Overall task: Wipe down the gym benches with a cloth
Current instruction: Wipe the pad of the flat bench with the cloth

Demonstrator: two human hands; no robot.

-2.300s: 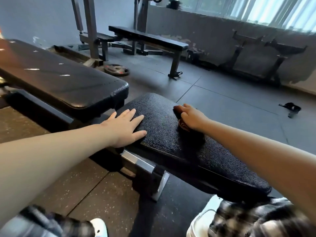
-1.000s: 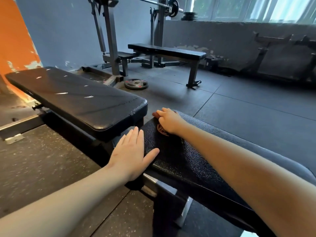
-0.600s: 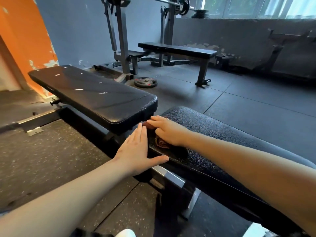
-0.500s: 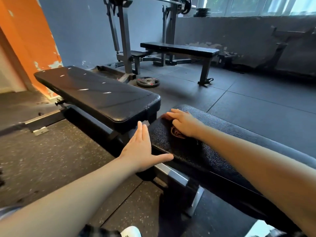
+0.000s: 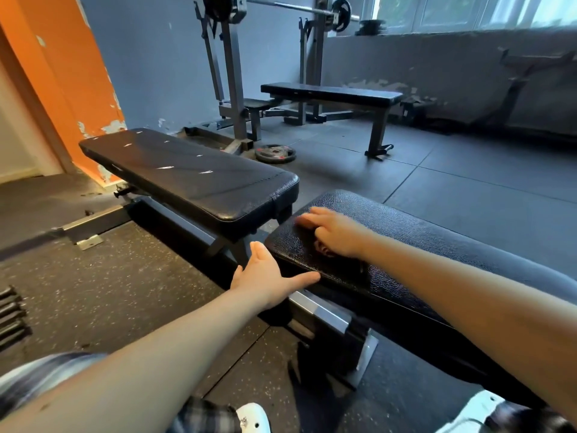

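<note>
A black textured bench pad point(image 5: 421, 245) runs from the centre to the lower right. My right hand point(image 5: 337, 232) lies flat on its near-left end, fingers stretched out toward the left, pressing a dark reddish cloth point(image 5: 323, 250) that only peeks out under the palm. My left hand point(image 5: 265, 276) rests with straight fingers against the pad's end edge, thumb along the lower rim, holding nothing. A second, smooth black bench point(image 5: 193, 176) stands just left of it, its end close to the textured pad.
A third flat bench point(image 5: 331, 93) stands further back beside a barbell rack point(image 5: 231, 73). A weight plate point(image 5: 274, 153) lies on the floor between the benches. Dark bars point(image 5: 9, 314) lie at the far left. My white shoe point(image 5: 253, 417) is near the bench's metal foot.
My right hand has rubbed the cloth back and forth near the pad's left end. My left hand has slipped from the pad's top down to its end edge.
</note>
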